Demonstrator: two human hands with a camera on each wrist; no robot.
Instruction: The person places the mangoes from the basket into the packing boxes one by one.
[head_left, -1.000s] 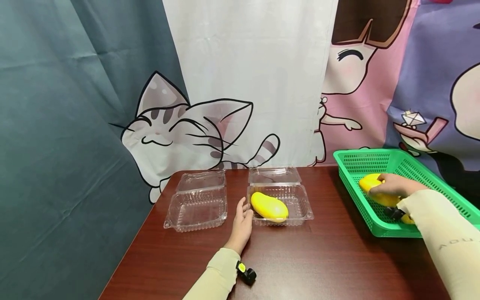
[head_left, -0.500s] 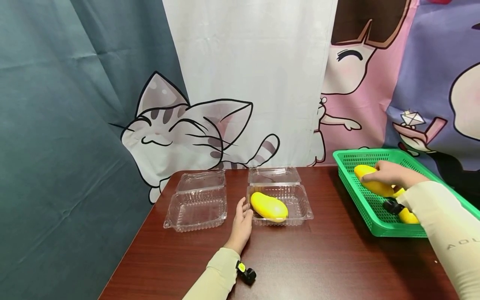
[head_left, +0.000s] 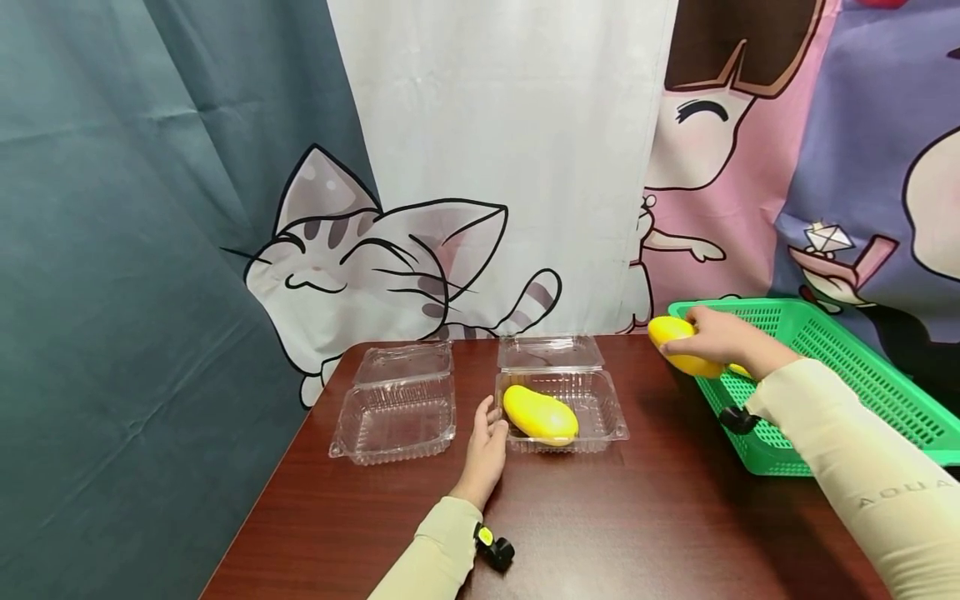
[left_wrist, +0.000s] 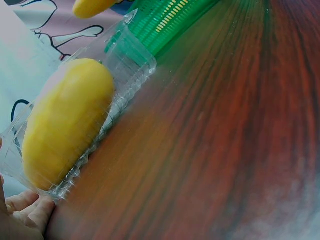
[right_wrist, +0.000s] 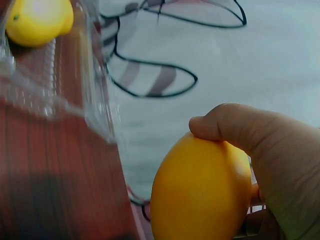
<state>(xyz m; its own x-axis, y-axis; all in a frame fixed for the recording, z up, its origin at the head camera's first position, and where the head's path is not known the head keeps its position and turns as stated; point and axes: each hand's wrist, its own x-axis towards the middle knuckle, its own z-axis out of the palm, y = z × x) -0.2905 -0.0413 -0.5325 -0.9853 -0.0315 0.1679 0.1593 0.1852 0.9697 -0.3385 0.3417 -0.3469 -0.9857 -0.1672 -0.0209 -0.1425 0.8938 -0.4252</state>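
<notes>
My right hand (head_left: 731,340) grips a yellow mango (head_left: 692,365), held up over the left rim of the green basket. In the right wrist view, the thumb (right_wrist: 207,128) lies on top of this mango (right_wrist: 200,195) and fingers show behind it. Another mango (head_left: 542,415) lies in the left part of a clear plastic clamshell box (head_left: 597,410), whose lid (head_left: 551,353) is folded back. Against this box's left side rests my left hand (head_left: 483,457), with relaxed fingers; in the left wrist view its fingertips (left_wrist: 44,209) are right at the box corner.
A second clear clamshell box (head_left: 397,425), lid laid back, stands on the brown table (head_left: 600,525) to the left. The green basket (head_left: 780,462) at the right has a bit of yellow fruit (head_left: 738,370) showing inside. A printed curtain (head_left: 487,125) hangs behind the table.
My right hand has lifted the mango from inside the green basket and moved left, out to the basket's left rim. My left hand and both boxes have stayed in place.
</notes>
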